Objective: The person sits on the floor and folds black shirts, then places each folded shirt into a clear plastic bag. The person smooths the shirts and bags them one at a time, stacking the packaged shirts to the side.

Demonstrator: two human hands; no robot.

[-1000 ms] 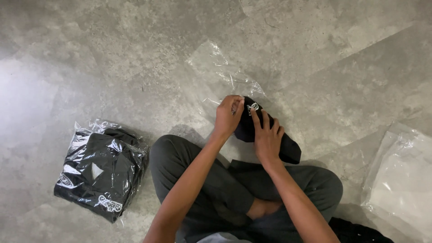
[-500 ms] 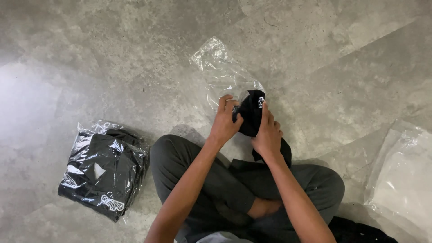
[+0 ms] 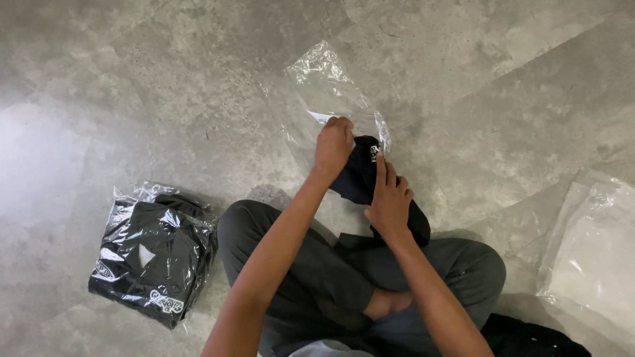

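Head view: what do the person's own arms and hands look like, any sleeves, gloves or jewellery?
Both arms are bare up to the frame edge, with no sleeves in view. The left hand and right hand wear no gloves. No rings, watch or bands show on the wrists or fingers. Below them the person wears dark grey trousers.
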